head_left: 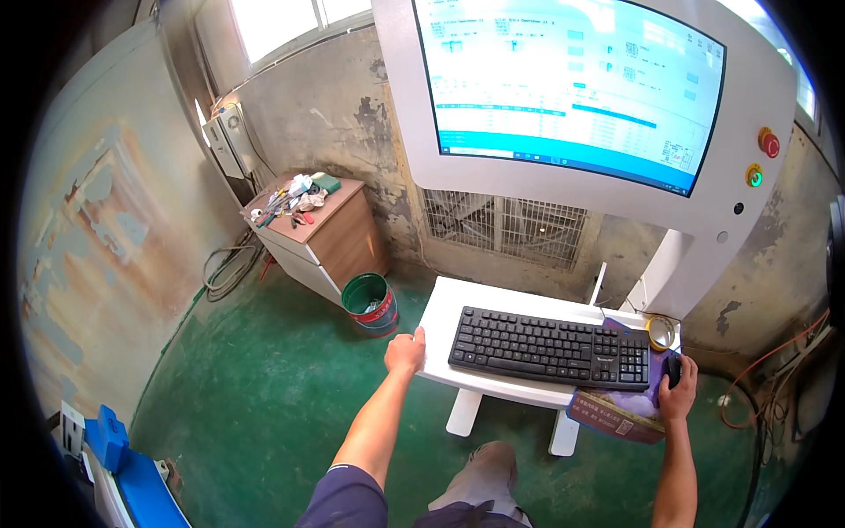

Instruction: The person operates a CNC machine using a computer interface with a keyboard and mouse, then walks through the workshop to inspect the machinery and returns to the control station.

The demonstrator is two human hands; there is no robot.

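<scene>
A smooth white finish is being presented by the bench point(443, 319). Matt black plastic is being shown by the keyboard point(528, 345), and smooth dark plastic by the mouse point(673, 370). A smooth printed face is being displayed by the mouse mat point(613, 410). Wood-grain panelling is being shown by the cabinet point(349, 238). Rough, flaking plaster is being exposed on the wall point(304, 110); metal bars are being presented by the grille point(502, 224).

The right hand point(679, 396) partly hides the black mouse point(673, 368)
</scene>
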